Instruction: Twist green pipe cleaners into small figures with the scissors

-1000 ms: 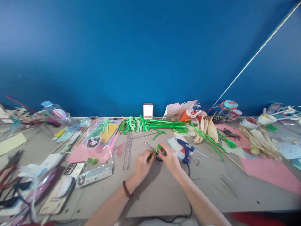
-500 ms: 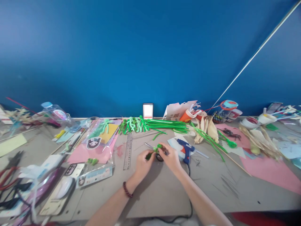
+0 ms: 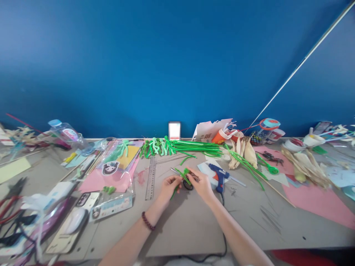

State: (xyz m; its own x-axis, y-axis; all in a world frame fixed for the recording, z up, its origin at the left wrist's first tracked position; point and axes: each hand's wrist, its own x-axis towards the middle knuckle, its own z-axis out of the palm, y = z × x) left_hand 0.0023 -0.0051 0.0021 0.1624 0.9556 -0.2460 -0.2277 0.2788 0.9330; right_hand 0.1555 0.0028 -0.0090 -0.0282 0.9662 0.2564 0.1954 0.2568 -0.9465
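Note:
Both my hands meet over the middle of the grey table. My left hand (image 3: 168,186), with a dark bead bracelet on the wrist, pinches the lower end of a bent green pipe cleaner (image 3: 183,174). My right hand (image 3: 202,184) is closed on its upper end. Scissors (image 3: 183,179) lie under the hands, with a dark handle loop showing between them. A blue glue gun (image 3: 219,174) rests just right of my right hand, its cord running back toward me.
A metal ruler (image 3: 151,177) lies left of the hands. A heap of green pipe cleaners (image 3: 191,146) lies behind, near the blue wall. Pink paper (image 3: 109,177), packets and pliers (image 3: 12,188) crowd the left. Dried husks (image 3: 245,153), cups and pink sheets fill the right.
The pipe cleaner has been turned between my fingers, its upper end now angled to the left. My left hand has shifted slightly up and right; my right hand has hardly moved.

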